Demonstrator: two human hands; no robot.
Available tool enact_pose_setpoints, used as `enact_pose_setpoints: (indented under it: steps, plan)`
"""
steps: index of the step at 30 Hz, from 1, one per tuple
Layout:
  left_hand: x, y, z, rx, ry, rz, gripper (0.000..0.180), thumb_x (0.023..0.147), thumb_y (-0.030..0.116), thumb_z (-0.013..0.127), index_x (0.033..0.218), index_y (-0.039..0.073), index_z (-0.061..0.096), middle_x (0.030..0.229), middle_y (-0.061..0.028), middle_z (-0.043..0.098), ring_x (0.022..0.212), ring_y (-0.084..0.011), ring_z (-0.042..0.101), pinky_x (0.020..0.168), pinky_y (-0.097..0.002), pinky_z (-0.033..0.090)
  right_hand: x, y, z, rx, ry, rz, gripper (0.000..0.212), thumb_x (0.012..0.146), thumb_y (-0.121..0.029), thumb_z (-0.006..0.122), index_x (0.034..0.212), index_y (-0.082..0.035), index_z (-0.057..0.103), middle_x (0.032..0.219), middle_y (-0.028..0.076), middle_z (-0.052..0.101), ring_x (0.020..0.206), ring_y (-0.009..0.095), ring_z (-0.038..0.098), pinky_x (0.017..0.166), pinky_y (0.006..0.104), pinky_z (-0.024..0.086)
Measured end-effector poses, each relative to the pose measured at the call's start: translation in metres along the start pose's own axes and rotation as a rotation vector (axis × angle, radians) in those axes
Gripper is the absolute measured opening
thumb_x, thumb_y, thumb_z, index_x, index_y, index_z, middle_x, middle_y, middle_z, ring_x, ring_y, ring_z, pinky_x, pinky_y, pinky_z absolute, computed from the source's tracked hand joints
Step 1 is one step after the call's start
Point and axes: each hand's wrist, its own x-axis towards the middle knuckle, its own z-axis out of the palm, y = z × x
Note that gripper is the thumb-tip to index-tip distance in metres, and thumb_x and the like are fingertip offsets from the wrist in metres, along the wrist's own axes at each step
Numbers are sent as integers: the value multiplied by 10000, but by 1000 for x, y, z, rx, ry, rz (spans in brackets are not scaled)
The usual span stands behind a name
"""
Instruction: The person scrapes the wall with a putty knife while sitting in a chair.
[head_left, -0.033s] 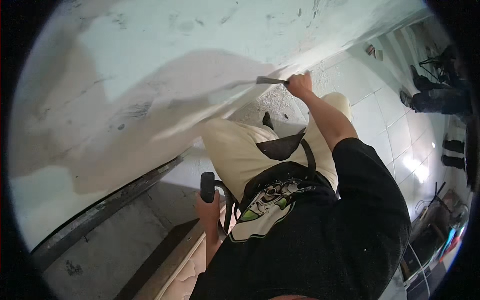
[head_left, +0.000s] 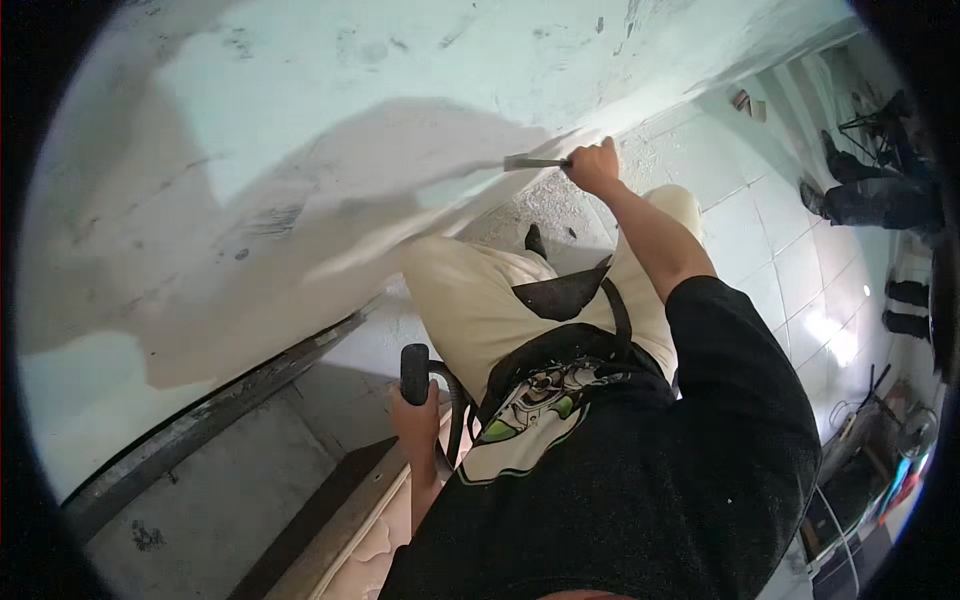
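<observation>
Right grip (head_left: 595, 168) holding flat grey metal scraper (head_left: 535, 163), likely scraping pale wall (head_left: 420, 60); next stroke needs shallow angle. Left grip (head_left: 415, 418): closure unclear.

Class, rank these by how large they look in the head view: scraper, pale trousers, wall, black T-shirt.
1. Wall
2. Black T-shirt, probably enlarged by nearness to the camera
3. Pale trousers
4. Scraper

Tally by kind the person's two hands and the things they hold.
Hands: 2 (left hand, right hand)
Scraper: 1, in the right hand
Black object: 1, in the left hand, exact kind unclear
Total: 4
</observation>
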Motion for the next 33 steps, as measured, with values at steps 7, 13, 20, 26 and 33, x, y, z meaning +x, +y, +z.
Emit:
enact_pose_setpoints:
  steps: [7,13,20,26,33]
  plan:
    - [3,21,-3,21,-72,-59,646,711,440,715,1097,-32,501,932,-198,578,871,-345,587,762,-430,449,-2,48,22,3,8,254,297,805,-357,553,786,-90,683,793,152,676,788,275,658,760,416,390]
    - [0,13,-3,-20,-39,-3,592,708,398,726,1051,-35,512,902,-221,597,847,-361,604,739,-437,459,6,36,-16,-43,-40,203,246,783,-305,555,747,-96,680,784,141,677,749,274,661,764,397,396]
    - [8,4,4,-65,-64,-7,542,703,384,733,1008,-11,524,868,-219,614,828,-379,609,715,-439,464,7,41,-25,-109,-96,262,236,818,-243,503,890,-100,675,864,118,685,844,241,665,881,439,364]
    - [5,5,5,28,-29,-38,545,695,416,729,997,7,533,854,-204,616,821,-366,615,709,-443,466,2,31,-26,-111,-23,233,201,788,-188,513,849,-118,691,846,111,689,804,249,672,868,444,375]
    - [7,3,8,-121,-57,2,616,684,460,718,987,-36,512,848,-218,587,825,-378,603,718,-460,450,7,11,-27,-179,36,243,190,795,-191,510,813,-122,686,817,110,689,768,259,668,861,447,356]
